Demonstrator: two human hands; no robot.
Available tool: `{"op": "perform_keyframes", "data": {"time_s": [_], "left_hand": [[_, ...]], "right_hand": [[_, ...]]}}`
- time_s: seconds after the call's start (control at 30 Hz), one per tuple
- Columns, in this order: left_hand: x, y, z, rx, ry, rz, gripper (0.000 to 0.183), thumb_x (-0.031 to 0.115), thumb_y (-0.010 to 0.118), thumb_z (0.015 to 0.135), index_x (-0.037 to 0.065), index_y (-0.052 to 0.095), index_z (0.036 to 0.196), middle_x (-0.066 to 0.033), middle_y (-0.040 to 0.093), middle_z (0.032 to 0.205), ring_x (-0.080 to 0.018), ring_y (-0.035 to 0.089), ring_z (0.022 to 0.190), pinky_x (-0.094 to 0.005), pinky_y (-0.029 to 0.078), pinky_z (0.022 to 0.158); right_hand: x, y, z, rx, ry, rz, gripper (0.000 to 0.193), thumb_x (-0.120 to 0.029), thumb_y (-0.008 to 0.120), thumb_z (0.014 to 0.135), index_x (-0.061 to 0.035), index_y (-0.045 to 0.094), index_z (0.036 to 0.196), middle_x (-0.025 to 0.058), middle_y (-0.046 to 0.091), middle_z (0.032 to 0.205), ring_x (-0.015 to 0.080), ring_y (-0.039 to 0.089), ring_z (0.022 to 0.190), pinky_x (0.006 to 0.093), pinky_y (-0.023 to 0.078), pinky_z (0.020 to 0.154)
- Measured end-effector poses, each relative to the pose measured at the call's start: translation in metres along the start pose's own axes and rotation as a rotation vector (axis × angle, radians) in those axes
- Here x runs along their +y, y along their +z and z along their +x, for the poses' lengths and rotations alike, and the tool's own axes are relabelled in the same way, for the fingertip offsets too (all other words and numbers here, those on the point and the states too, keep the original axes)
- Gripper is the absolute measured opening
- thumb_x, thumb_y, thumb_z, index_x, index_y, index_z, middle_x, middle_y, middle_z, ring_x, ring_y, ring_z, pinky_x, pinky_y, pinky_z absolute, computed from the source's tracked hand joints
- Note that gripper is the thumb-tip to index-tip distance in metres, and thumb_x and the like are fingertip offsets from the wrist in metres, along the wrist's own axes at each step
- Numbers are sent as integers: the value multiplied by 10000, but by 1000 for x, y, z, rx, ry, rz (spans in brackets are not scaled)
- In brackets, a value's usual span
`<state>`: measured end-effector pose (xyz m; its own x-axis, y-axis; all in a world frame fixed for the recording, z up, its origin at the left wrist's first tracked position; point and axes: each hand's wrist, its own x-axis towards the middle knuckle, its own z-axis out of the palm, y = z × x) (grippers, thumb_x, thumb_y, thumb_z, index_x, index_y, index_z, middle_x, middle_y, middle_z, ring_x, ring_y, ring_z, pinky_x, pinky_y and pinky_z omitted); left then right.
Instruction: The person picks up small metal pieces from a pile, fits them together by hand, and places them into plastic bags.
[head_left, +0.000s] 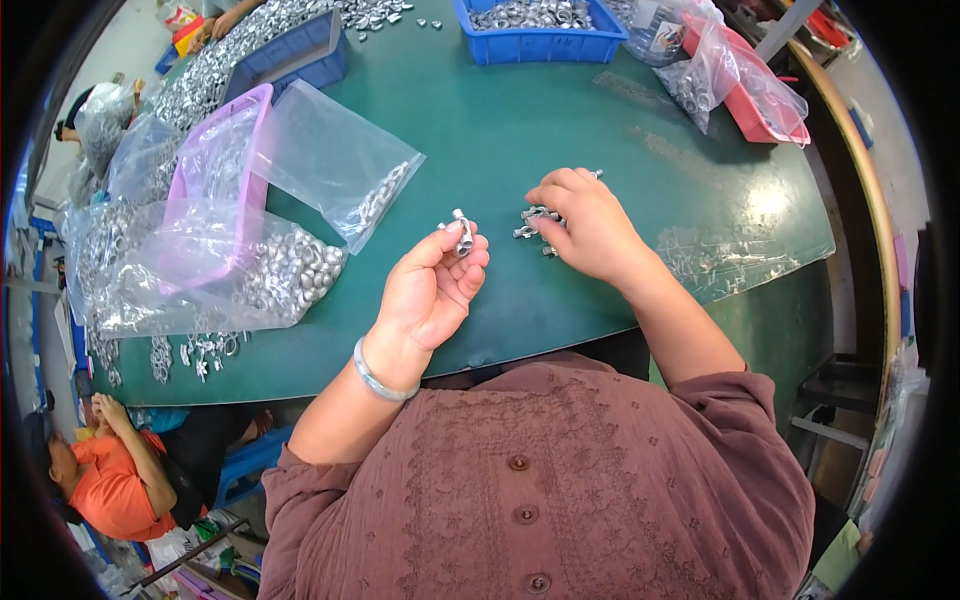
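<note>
Silver metal fitting (462, 236) in my pinched left grip (430, 285); right grip (592, 228) half-curled over metal pieces (527, 230), hold unclear; clear-plastic bag (325, 150) leftward.

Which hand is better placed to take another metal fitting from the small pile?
Probably the right hand: it is at the small pile, while the left hand is occupied, holding metal fittings.
</note>
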<state>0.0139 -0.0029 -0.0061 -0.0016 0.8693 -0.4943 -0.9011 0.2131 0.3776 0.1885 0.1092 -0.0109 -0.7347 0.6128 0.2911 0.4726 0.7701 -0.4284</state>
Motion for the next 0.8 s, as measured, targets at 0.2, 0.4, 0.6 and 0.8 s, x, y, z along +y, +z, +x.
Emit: {"op": "perform_keyframes", "data": {"time_s": [0.2,0.4,0.6,0.8], "left_hand": [[-1,-3,3,29,15,-50,122,101,540,828,-12,565,867,-103,609,773,-166,618,674,-247,545,577],[-2,-2,5,42,24,-41,117,98,547,824,-10,560,868,-106,609,767,-171,617,667,-243,542,576],[8,-16,0,-109,177,301,175,72,479,834,-5,511,988,-119,597,877,-201,614,778,-309,524,721],[7,-28,1,-93,196,328,203,37,514,784,35,501,987,-79,555,866,-175,558,711,-274,465,636]], "right_hand": [[-1,-1,-1,-89,-62,-222,234,-180,650,692,-55,623,888,59,531,924,252,452,952,375,360,841],[2,4,1,-117,-94,-210,166,-179,653,676,-75,637,804,45,538,876,232,462,904,354,362,798],[-3,18,0,-102,-174,-82,135,-171,654,671,-91,626,776,35,538,807,223,480,851,348,359,754],[-12,27,-3,-38,-113,261,175,-156,661,689,-60,585,813,73,543,792,251,514,772,354,411,699]]}}
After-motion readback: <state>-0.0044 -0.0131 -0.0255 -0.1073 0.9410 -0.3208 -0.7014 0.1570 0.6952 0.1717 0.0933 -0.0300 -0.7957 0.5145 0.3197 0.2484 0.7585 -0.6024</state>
